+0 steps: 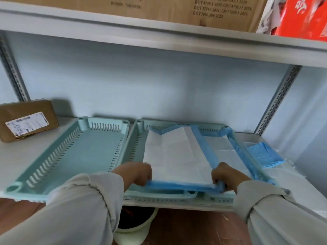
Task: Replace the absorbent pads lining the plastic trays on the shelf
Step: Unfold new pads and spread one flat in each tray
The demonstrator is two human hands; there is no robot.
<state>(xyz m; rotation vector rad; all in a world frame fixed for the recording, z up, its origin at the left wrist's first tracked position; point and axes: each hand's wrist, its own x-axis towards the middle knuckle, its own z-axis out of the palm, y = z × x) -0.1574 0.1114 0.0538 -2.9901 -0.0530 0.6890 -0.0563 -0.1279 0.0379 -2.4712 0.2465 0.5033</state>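
Two pale green slotted plastic trays stand side by side on the white shelf. The left tray (70, 152) has no pad in it. In the right tray (136, 138) lies a white absorbent pad (175, 156) with blue edging, partly folded over itself. My left hand (136, 174) pinches the pad's near blue edge at its left corner. My right hand (228, 175) grips the same edge at its right corner. The near edge is lifted slightly above the tray's front rim.
A folded blue pad (265, 154) lies in clear wrap on the shelf right of the trays. A brown labelled parcel (26, 119) sits at the back left. The upper shelf (159, 34) carries a cardboard box (177, 9). A round bin (134, 223) stands on the floor below.
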